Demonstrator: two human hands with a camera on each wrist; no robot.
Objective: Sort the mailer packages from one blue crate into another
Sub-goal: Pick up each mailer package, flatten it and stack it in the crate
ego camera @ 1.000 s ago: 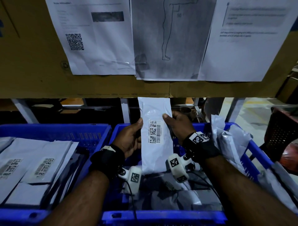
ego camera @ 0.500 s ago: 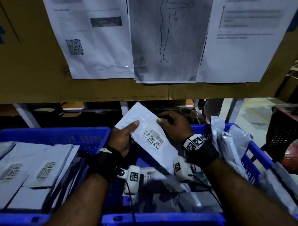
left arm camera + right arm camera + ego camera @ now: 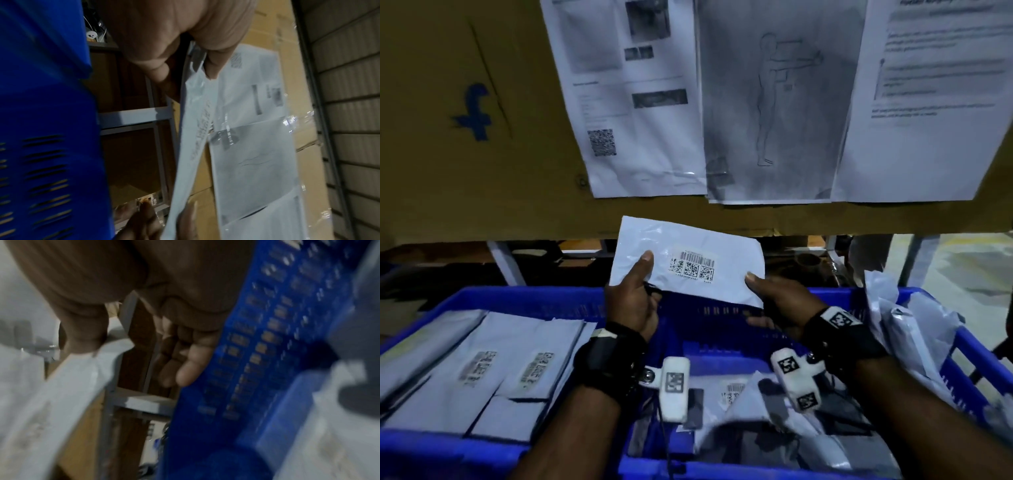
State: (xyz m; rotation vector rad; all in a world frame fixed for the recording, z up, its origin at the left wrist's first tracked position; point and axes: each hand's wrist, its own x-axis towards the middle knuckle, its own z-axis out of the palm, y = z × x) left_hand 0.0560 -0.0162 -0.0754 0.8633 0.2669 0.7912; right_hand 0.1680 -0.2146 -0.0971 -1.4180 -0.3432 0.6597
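Note:
A white mailer (image 3: 688, 253) with a barcode label is held level above the far wall of the right blue crate (image 3: 722, 311). My left hand (image 3: 633, 301) grips its left end, thumb on the front and fingers behind. My right hand (image 3: 780, 301) pinches the lower right corner with its thumb on the front, while its other fingers curl below the edge. The left wrist view shows the mailer (image 3: 193, 146) edge-on under my left hand (image 3: 164, 40). The right wrist view is blurred, with the mailer (image 3: 68, 386) beside curled fingers (image 3: 185, 353). Flat mailers (image 3: 482, 370) lie stacked in the left blue crate (image 3: 524, 298).
Loose mailers (image 3: 750, 418) lie jumbled in the right crate, and more bags (image 3: 907, 329) hang over its right rim. A cardboard wall (image 3: 465, 154) with taped paper sheets (image 3: 774, 102) stands just behind the crates, over a metal frame (image 3: 503, 263).
The mailer has turned from upright to lying level and has shifted a little left. Both hands turned with it and kept their hold.

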